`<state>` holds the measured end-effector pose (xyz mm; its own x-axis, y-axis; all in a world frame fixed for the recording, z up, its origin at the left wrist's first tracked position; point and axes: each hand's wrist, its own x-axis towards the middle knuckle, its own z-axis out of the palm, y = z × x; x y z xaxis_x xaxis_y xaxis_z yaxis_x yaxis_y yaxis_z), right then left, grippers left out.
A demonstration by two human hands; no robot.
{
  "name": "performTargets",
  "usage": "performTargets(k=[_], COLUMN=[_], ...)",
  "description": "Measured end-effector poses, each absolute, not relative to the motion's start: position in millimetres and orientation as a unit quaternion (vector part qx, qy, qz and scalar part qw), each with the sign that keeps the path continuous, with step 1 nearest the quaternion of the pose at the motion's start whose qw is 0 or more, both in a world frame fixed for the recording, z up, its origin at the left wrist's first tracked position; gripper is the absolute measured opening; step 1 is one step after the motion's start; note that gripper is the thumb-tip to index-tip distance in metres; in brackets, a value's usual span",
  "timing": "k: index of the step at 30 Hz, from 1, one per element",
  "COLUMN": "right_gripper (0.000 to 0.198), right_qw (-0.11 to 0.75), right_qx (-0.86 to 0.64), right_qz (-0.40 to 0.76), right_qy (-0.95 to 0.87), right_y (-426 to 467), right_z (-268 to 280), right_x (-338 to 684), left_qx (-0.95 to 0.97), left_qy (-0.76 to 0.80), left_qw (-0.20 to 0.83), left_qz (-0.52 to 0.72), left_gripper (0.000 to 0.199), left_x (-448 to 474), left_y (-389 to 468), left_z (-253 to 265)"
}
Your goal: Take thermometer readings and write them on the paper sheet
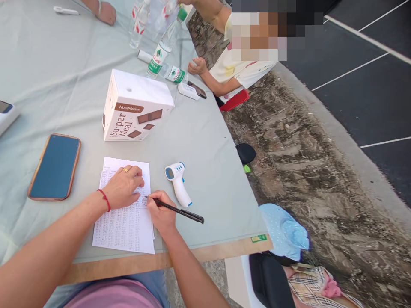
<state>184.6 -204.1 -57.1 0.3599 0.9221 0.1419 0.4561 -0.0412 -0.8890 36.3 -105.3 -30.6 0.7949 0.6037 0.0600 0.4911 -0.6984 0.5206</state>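
Note:
My right hand [163, 214] grips a black pen [186, 213], its tip at the sheet's right side near a hand-drawn circle. Under my left hand [123, 187] lies a sheet of paper [120, 233] covered in rows of handwriting. That hand rests on the sheet with fingers slightly bent and apart, holding nothing. A second sheet shows partly beneath. Just right of my hands, a white and blue infrared thermometer [180, 184] lies on the cloth. A phone in an orange-brown case [55, 167] lies to the left, its screen dark.
A white "Super Meal" box [138, 105] stands beyond the paper. Water bottles [160, 53] and another phone [197, 90] are farther back. A person [237, 70] sits at the table's right edge; another person's hand [105, 13] rests at the far side. A light blue hat [284, 231] is beside the near corner.

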Motion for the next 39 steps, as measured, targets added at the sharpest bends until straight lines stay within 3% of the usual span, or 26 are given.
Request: performTargets(k=[13,19,23,26,31,35,37,39], right_gripper=[0.008,0.007,0.020,0.032,0.042,0.034,0.035,0.052], right_qw=[0.460,0.502,0.464,0.430,0.423,0.436,0.387,0.303], right_qx=[-0.668,-0.657,-0.621,-0.606,-0.582,-0.644,-0.732,-0.817], right_qz=[0.242,0.138,0.092,0.066,0.009,-0.091,-0.122,-0.090], right_qy=[-0.533,-0.546,-0.625,-0.666,-0.694,-0.622,-0.547,-0.483], right_y=[-205,-203,-200,-197,-192,-191,-191,-192], right_z=[-60,-62,-66,-71,-76,-73,-70,-65], right_x=[187,191,203,212,218,229,238,247], left_qx=[0.914,0.914,0.910,0.894,0.773,0.616,0.579,0.583], left_qy=[0.303,0.300,0.297,0.298,0.400,0.535,0.562,0.561], left_qw=[0.249,0.251,0.257,0.287,0.353,0.316,0.313,0.324], left_qz=[0.102,0.109,0.131,0.173,0.343,0.483,0.502,0.490], left_gripper=[0.019,0.017,0.017,0.017,0.021,0.054,0.077,0.091], left_x=[37,36,34,33,26,15,9,4], left_y=[-104,-104,-104,-102,-90,-60,-38,-15], left_z=[-27,-28,-32,-35,-34,-23,-16,-12])
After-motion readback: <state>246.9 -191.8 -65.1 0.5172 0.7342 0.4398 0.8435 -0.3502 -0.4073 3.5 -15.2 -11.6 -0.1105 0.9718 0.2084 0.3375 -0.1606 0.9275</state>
